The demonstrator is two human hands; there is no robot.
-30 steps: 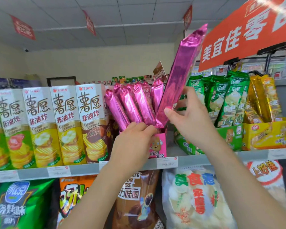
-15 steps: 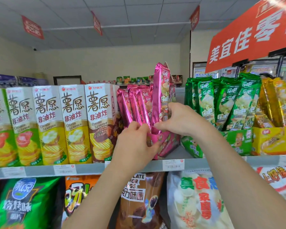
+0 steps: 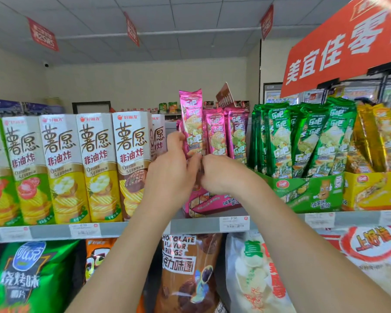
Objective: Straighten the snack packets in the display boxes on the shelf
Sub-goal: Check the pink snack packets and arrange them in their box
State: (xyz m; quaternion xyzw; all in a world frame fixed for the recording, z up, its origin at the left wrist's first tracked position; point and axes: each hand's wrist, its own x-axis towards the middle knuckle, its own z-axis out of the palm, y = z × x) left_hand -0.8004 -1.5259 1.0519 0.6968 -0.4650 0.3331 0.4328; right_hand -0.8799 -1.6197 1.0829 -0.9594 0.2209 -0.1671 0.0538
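A pink display box (image 3: 209, 203) stands on the upper shelf and holds several tall pink snack packets (image 3: 226, 134), upright and facing forward. My left hand (image 3: 171, 175) grips the frontmost pink packet (image 3: 191, 123), which stands taller than the others. My right hand (image 3: 224, 173) meets the left one in front of the box, fingers curled on the packets' lower ends, which the hands hide. A green display box (image 3: 307, 192) with green packets (image 3: 303, 138) and a yellow box (image 3: 370, 190) with gold packets (image 3: 375, 136) stand to the right.
Tall potato-crisp cartons (image 3: 95, 168) line the shelf on the left, right beside the pink box. The shelf edge (image 3: 54, 231) carries price tags. Large snack bags (image 3: 185, 274) hang below. An orange sign (image 3: 348, 44) overhangs the upper right.
The pink packet held high and tilted by my right hand has come down into the box. The leaning packets now stand upright and face forward. Both hands have closed together at the box front.
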